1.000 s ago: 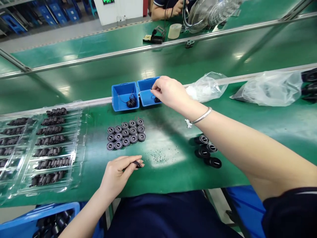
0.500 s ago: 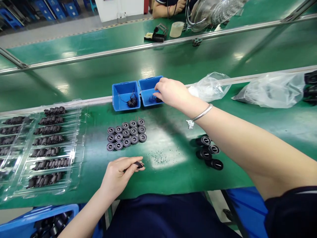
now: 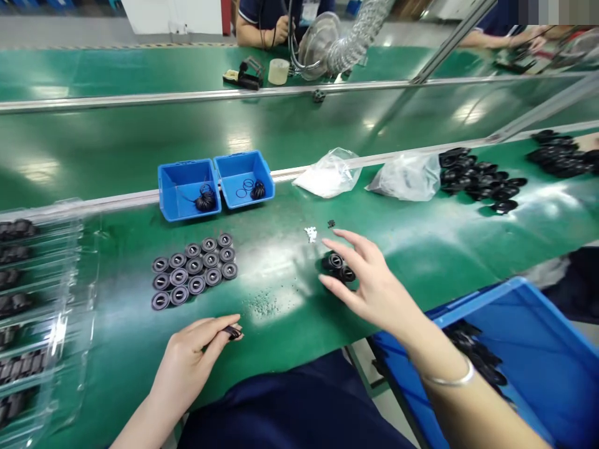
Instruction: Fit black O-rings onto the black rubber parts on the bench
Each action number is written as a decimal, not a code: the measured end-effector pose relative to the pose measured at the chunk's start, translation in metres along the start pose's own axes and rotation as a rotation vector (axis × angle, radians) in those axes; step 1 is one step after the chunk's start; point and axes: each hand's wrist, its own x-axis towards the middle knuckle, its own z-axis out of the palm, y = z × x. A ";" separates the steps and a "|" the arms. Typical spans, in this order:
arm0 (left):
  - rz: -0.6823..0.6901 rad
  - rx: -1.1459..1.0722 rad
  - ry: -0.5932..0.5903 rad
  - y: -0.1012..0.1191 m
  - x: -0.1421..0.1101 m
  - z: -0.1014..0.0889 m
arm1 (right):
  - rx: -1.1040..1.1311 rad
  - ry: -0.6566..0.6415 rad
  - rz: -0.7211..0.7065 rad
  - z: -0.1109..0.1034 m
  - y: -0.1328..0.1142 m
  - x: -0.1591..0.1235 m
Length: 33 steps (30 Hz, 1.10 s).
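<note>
My left hand (image 3: 199,352) is closed just above the green table, its thumb and fingers pinching a small bunch of black rubber rings (image 3: 233,332). To the right, my right hand (image 3: 365,274) has its fingers spread around the black cylindrical caps (image 3: 335,260), partly covering them; I see no object in its grasp. Several round black caps with slotted tops (image 3: 194,266) stand in rows beyond my left hand. Tiny dark bits (image 3: 264,304) are scattered between the hands. A little pile of white pieces (image 3: 311,234) and a smaller dark pile (image 3: 331,223) lie past my right fingertips.
Two blue bins (image 3: 187,163) with black rings stand at the back edge. Clear trays of black parts (image 3: 21,305) are at left. Plastic bags (image 3: 327,174) and black parts (image 3: 482,178) lie back right. A large blue crate (image 3: 538,349) sits below right. Co-workers sit opposite.
My right hand has left the right blue bin, coming back toward me with fingers spreading over the black caps. My left hand still pinches the rings. The view has swung right.
</note>
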 end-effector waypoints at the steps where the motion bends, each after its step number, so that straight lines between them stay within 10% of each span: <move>1: -0.003 0.005 -0.010 0.000 0.001 0.001 | -0.020 0.015 0.038 0.009 0.001 -0.015; 7: 0.009 0.051 -0.043 0.004 0.001 0.007 | 0.011 0.099 -0.067 0.045 -0.001 -0.043; 24: -0.173 0.073 0.053 0.009 -0.022 -0.007 | 0.045 -0.039 -0.577 0.072 -0.029 0.046; 33: -0.181 0.096 0.105 0.006 -0.023 -0.013 | 0.120 -0.063 -0.714 0.082 -0.087 0.029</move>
